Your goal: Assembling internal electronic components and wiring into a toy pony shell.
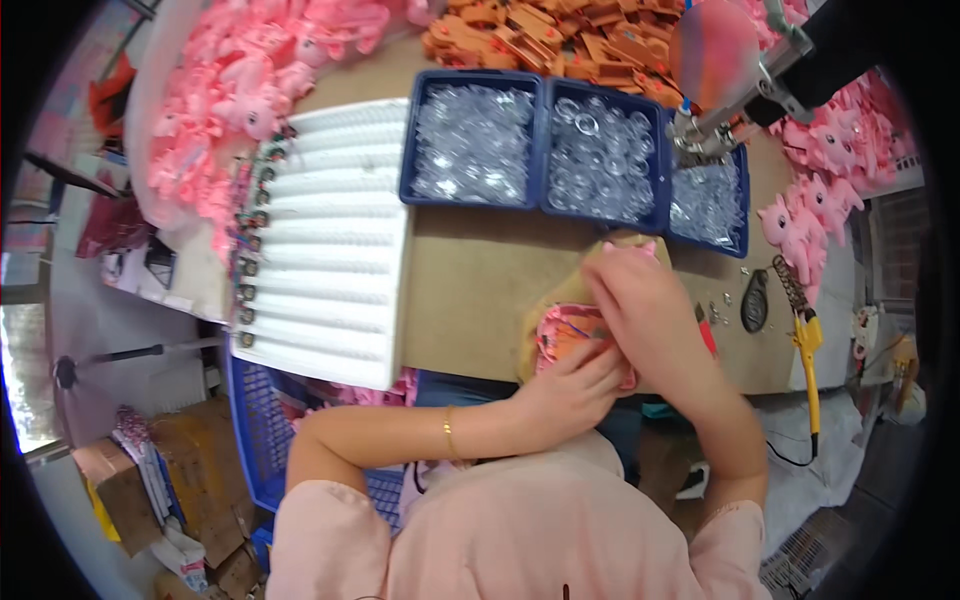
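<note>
On the brown tabletop in front of me lies an open pink toy shell, with an orange part and dark wire inside it. It rests in a tan holder. My left hand reaches across from the left, its bent fingers gripping the near edge of the shell. Over the far side of the shell is my right hand, fingers curled down and closed. What its fingertips pinch, if anything, is hidden. A bit of pink shows just beyond the right hand.
Blue trays of clear plastic pieces stand ahead. At left lies a ridged white foam tray with small wired parts along its edge. Pink toys and orange parts are heaped behind. A metal machine head and yellow soldering iron are right.
</note>
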`<state>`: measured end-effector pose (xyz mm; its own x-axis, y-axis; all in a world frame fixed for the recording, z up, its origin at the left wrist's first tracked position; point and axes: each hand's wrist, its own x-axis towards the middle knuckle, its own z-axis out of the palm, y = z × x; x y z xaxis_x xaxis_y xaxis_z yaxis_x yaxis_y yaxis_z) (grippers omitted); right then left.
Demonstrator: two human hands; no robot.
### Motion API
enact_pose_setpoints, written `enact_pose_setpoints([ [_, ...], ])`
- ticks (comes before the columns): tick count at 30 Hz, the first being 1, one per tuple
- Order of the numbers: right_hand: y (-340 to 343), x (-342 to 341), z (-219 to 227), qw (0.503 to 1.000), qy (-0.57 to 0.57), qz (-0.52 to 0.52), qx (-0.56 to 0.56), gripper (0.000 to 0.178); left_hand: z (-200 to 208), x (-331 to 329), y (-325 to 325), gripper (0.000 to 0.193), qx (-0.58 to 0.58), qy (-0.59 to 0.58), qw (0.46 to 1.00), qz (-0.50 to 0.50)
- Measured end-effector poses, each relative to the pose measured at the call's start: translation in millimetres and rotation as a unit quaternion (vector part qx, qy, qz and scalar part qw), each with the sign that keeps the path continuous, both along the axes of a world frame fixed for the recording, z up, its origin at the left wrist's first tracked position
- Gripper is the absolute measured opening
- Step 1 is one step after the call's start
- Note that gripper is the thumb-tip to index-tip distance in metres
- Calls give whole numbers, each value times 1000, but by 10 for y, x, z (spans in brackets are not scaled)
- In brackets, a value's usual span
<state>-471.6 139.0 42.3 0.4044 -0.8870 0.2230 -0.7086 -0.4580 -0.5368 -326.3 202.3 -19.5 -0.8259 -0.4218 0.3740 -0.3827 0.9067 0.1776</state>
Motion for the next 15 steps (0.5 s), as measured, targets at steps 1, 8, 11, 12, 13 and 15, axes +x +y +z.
enact_pose_setpoints([
  [1, -273, 167, -109, 997, 64, -32, -19, 17, -4, 41, 17, 36, 26, 7, 1000, 6],
  [8, -1150, 34, -526, 994, 23, -53, 97, 30, 376, 674, -556, 44, 102, 132, 981, 98],
  [11, -1102, -39, -481, 988, -40, -66, 134, 28, 308, 1587, -1789, 21, -84, 178, 922, 333],
  [12, -1126, -107, -527, 989, -28, -63, 135, 29, 479, 1883, -2226, 20, -175, 155, 903, 360],
  [13, -1144, -55, -531, 990, -22, -46, 130, 29, 534, 2331, -2679, 26, 10, 242, 853, 462],
  [15, -1092, -162, -574, 990, -39, -70, 114, 27, 656, 2597, -3145, 43, 35, 172, 729, 662],
])
